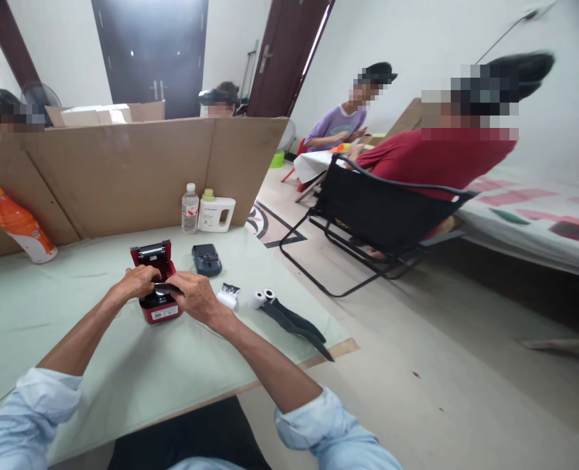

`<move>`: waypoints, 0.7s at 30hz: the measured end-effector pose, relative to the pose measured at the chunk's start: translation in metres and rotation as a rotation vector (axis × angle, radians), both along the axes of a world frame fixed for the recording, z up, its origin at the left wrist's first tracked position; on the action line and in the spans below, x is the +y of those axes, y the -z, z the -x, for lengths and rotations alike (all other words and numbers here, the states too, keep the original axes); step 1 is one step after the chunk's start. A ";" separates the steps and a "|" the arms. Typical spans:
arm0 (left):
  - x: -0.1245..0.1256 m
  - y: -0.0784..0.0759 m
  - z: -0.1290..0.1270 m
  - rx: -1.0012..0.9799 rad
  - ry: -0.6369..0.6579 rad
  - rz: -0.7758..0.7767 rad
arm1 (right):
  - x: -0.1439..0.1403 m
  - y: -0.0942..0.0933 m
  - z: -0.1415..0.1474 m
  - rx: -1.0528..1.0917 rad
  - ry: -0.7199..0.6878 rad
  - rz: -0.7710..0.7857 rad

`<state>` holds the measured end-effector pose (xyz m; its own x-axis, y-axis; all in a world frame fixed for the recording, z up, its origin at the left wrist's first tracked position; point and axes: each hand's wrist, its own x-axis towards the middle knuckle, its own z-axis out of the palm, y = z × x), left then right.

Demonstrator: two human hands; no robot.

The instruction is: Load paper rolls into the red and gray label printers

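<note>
A small red-and-black label printer [164,314] stands on the table with its lid [151,253] raised. My left hand [140,282] is over the printer's left side, its fingers bent in at the opening. From the other side, my right hand [194,292] reaches in with closed fingers. Between the two hands is a dark, flat, shiny piece [166,287], gripped by the right-hand fingers; its kind is unclear. The left fingertips meet it, but their hold is partly hidden. Right of my right hand lies a small white roll [228,297] with a dark, crumpled end.
A dark handheld device [206,260] sits behind my right hand. Two paper rolls trail long black strips [294,320] near the table's right edge. A cardboard partition [123,173] backs an orange bottle [19,225], a water bottle [190,209] and a white jug [217,212]. People sit beyond.
</note>
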<state>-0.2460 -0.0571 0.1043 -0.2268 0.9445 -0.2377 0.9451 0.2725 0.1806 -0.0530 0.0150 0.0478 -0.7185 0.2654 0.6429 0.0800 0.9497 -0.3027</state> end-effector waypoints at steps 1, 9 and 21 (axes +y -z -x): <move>0.000 0.000 0.001 -0.034 0.005 -0.005 | 0.000 -0.002 -0.001 0.010 -0.006 0.004; -0.003 0.007 0.007 -0.187 -0.039 -0.135 | -0.003 -0.006 -0.005 0.000 -0.026 -0.017; 0.005 -0.011 -0.012 0.066 -0.016 0.066 | 0.000 0.000 -0.006 -0.156 0.000 -0.024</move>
